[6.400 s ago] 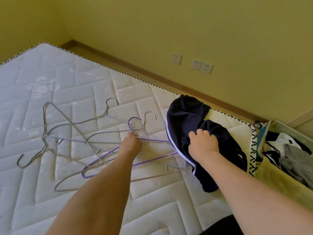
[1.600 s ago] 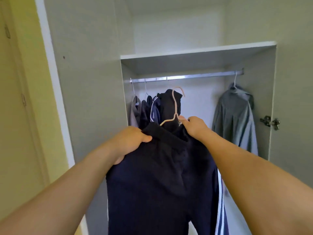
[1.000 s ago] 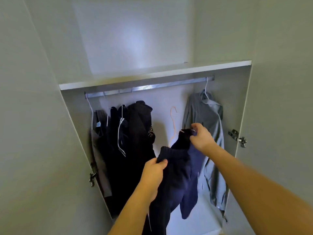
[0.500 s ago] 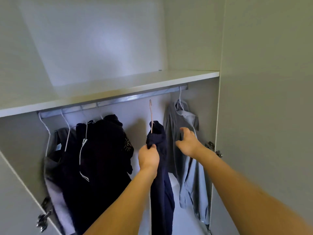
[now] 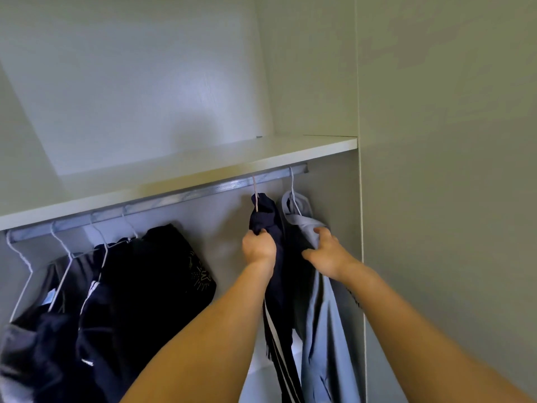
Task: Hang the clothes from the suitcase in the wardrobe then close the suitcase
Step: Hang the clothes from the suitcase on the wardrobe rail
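Note:
Navy trousers with white side stripes [image 5: 273, 219] hang on a pale pink hanger [image 5: 255, 196] whose hook sits over the wardrobe's metal rail [image 5: 180, 196]. My left hand [image 5: 258, 248] grips the trousers' upper fold just below the hanger. My right hand [image 5: 324, 253] holds the shoulder of a grey-blue garment [image 5: 322, 330] that hangs on a white hanger right beside the trousers. The suitcase is out of view.
Several dark and grey clothes [image 5: 139, 280] hang on white wire hangers at the rail's left. A white shelf [image 5: 203, 164] runs above the rail. The wardrobe's side wall [image 5: 436, 199] stands close on the right. A gap on the rail separates the two groups.
The pink hanger's hook has come onto the rail and the trousers slid right, next to the grey-blue garment. My right hand moved onto that garment. My view came closer.

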### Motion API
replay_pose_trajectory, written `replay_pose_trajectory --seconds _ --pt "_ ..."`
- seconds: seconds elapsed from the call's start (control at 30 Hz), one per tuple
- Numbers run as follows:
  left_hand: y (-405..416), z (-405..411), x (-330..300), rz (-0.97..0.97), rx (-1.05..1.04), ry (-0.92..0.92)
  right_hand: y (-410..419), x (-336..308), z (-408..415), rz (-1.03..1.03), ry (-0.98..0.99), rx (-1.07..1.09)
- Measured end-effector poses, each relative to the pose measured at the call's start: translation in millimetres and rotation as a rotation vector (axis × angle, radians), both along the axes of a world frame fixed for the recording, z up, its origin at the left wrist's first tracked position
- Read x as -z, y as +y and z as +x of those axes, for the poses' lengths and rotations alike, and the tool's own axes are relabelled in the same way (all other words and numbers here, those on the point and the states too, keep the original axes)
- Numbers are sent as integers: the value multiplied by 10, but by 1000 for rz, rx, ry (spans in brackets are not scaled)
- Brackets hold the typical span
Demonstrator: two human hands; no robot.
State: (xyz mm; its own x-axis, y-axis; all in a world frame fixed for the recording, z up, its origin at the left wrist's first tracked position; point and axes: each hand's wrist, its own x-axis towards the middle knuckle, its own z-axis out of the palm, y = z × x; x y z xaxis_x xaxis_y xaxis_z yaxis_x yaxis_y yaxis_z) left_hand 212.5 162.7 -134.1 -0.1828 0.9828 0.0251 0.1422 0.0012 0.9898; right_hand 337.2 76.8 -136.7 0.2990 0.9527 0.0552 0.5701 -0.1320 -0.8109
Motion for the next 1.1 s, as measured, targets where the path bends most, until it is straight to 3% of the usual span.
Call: replay_pose_trajectory --seconds 0.4,0.8,0.9,1.0,1.1 --pt "721 398 255 -40 -2 172 560 180 234 -8 70 -57" --pt "871 265 380 -254 429 218 934 276 288 13 96 -59" --pt "811 126 431 -257 520 220 973 308 267 88 121 -38" --pt "750 -6 617 -265 440 153 929 376 145 224 110 33" --pt "654 -230 940 -354 363 136 871 508 -95 467 -52 83"
